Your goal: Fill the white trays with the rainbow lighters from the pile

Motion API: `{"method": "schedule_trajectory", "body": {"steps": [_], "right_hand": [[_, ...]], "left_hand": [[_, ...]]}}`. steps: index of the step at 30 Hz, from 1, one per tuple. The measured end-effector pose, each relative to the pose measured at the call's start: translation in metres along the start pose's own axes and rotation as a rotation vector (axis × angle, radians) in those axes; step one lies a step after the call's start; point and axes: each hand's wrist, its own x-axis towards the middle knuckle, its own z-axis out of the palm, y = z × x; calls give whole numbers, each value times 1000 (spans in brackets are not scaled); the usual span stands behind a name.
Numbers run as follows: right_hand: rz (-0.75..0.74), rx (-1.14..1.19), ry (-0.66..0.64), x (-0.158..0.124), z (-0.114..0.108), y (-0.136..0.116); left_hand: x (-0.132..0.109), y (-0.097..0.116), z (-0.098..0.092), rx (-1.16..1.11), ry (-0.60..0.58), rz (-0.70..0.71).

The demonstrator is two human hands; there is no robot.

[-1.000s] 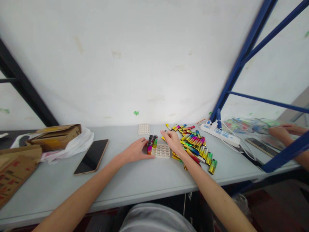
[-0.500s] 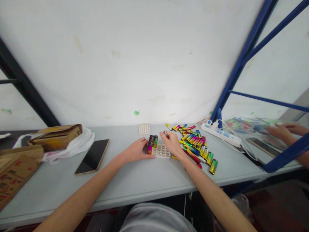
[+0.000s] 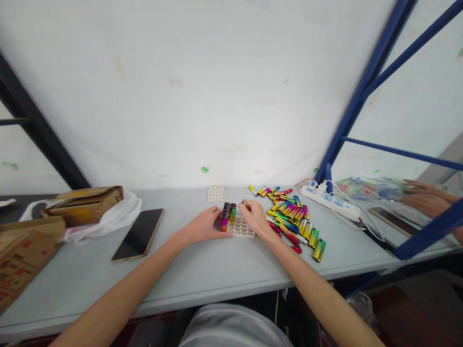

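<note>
My left hand (image 3: 204, 225) curves round the left end of a white tray with round pockets (image 3: 243, 227), fingers by the back and thumb along the front edge. Several lighters (image 3: 224, 221) with black tops and shiny purple-orange or green-gold bodies stand upright in its left columns. Above the tray's right side, my right hand (image 3: 255, 215) is closed in a pinch on a lighter (image 3: 244, 203); only its small metallic top shows, the body being hidden by the fingers. Beside that hand lies a loose pile of shiny multicoloured lighters (image 3: 289, 210).
A second white pocketed tray (image 3: 216, 193) lies by the wall. To the left are a phone (image 3: 139, 234), a white plastic bag (image 3: 121, 214) and cardboard boxes (image 3: 90, 205). A power strip (image 3: 331, 200) sits near a blue frame (image 3: 347, 106); another person's hands (image 3: 427, 197) are beyond it.
My right hand has come slightly down and nearer the tray with the lighter in its fingers. My left hand stays put. The other person's hands have shifted.
</note>
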Motion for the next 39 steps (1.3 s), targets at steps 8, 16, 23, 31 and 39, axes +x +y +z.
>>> {"method": "schedule_trajectory", "body": {"steps": [8, 16, 23, 31, 39], "right_hand": [[-74, 68, -29, 1, -19, -6], [-318, -83, -44, 1, -28, -9], [-266, -123, -273, -2, -26, -5], [-303, -139, -342, 0, -24, 1], [-327, -243, -349, 2, -29, 1]], "left_hand": [[0, 2, -1, -37, 14, 6], [0, 4, -2, -38, -1, 8], [0, 2, -1, -28, 3, 4], [0, 2, 0, -10, -13, -8], [0, 2, -1, -19, -11, -8]]}}
